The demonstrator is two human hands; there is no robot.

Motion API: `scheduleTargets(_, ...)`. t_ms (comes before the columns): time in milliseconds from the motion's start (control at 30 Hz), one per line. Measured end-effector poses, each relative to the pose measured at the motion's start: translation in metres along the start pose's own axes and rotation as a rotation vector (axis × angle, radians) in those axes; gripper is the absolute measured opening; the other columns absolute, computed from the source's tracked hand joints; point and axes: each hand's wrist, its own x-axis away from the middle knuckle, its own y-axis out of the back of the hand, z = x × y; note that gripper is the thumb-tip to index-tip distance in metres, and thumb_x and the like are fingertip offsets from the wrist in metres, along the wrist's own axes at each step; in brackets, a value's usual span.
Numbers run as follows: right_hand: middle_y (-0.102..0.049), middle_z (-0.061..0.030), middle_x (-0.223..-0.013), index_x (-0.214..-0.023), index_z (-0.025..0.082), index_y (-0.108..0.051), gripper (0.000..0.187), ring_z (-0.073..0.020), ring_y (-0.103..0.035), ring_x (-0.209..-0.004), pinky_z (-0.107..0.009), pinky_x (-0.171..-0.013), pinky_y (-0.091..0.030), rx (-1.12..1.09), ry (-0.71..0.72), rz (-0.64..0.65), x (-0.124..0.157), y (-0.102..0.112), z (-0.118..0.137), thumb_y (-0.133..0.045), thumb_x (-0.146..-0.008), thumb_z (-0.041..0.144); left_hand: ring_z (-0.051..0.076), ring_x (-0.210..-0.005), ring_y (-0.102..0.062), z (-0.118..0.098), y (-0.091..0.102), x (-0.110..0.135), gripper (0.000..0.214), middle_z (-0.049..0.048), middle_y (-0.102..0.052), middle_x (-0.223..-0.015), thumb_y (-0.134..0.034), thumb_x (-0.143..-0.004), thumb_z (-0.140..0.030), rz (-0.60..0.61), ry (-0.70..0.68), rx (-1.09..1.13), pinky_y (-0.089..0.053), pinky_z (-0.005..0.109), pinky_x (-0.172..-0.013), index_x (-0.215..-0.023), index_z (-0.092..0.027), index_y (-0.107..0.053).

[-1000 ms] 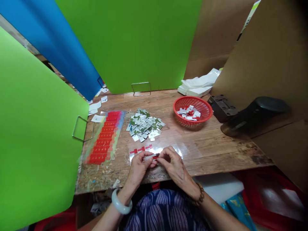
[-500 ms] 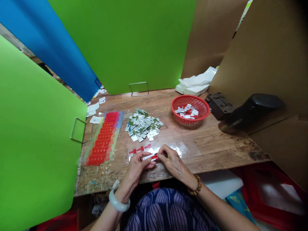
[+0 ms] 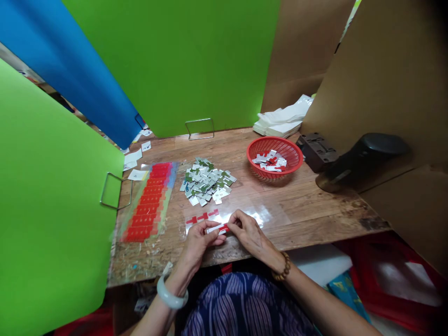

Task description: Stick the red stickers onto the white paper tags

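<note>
A small white tag [image 3: 216, 228] with a red end sits at the near edge of the bench [image 3: 308, 212], pinched between both hands. The left hand [image 3: 196, 240] grips its white end with thumb and fingers pressed together; the right hand [image 3: 250, 233] nips the red end. Just beyond, at 12 o'clock, lies a clear strip [image 3: 205, 217] bearing red stickers, and further on a pile of tags [image 3: 206, 181]. A red sticker sheet [image 3: 149, 203] lies at 10 o'clock. A red basket [image 3: 294, 163] with a few tags stands at 1 o'clock, with a dark block [image 3: 318, 149] and a black device [image 3: 360, 161] beside it. Nothing lies between the hands and the pile except the strip.
</note>
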Motion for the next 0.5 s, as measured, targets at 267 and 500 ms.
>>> scheduleTargets(267, -0.050, 0.0039, -0.061, -0.066, 0.017, -0.051, 0.006, -0.0099, -0.047, -0.057, -0.021, -0.053, -0.035, -0.124, -0.060, -0.020, -0.003, -0.008, -0.008, -0.052, -0.073, 0.017, 0.015, -0.056, -0.067, -0.002, 0.000, 0.003, 0.033, 0.0075, -0.070, -0.068, -0.076, -0.059, -0.021, -0.011, 0.002, 0.007, -0.054, 0.020, -0.057, -0.085, -0.009, -0.060)
scheduleTargets(500, -0.052, 0.0070, -0.060, -0.103, 0.019, -0.041, 0.032, -0.0104, -0.054, -0.054, -0.022, -0.054, -0.042, -0.393, -0.146, -0.059, -0.007, -0.010, -0.020, -0.054, -0.075, 0.026, 0.015, -0.055, -0.067, 0.001, 0.002, 0.000, 0.035, 0.0090, -0.070, -0.068, -0.077, -0.057, -0.021, -0.030, 0.018, 0.032, -0.054, 0.020, -0.057, -0.085, -0.008, -0.060)
